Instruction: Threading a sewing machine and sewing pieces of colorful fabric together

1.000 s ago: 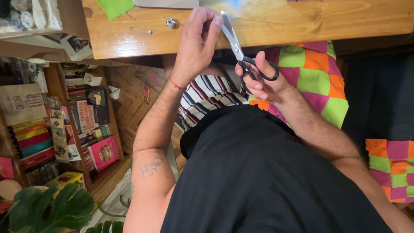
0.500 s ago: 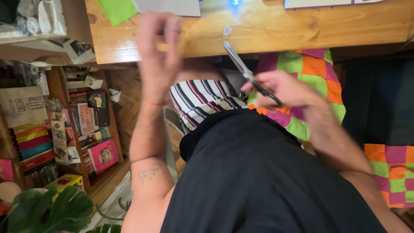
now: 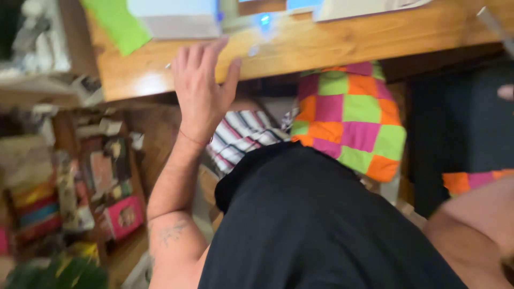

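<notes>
Shelves (image 3: 69, 176) crowd the far left, a wooden bookcase whose compartments are packed with books and small boxes, too blurred to sort one from another; a pink-covered book (image 3: 124, 216) leans in a lower compartment, and green leaves (image 3: 59, 273) show at the bottom left corner. Above the shelving runs the wooden table (image 3: 321, 45), its front edge crossing the top of the view. Near the table's left end lies a green cloth (image 3: 119, 24), and just beside it a pale flat box (image 3: 174, 18); I cannot tell what it holds. The left hand (image 3: 202, 88) is raised at the table's front edge, fingers spread and straight, holding nothing, its fingertips over the wood near a small blurred metal bit. Further along the table a blue light (image 3: 263, 19) glows. Below the edge a patchwork cushion (image 3: 348, 118) in pink, green and orange rests beside striped fabric (image 3: 241, 136). At the far right edge only a sliver of the right hand (image 3: 506, 92) shows; its grip cannot be made out.
</notes>
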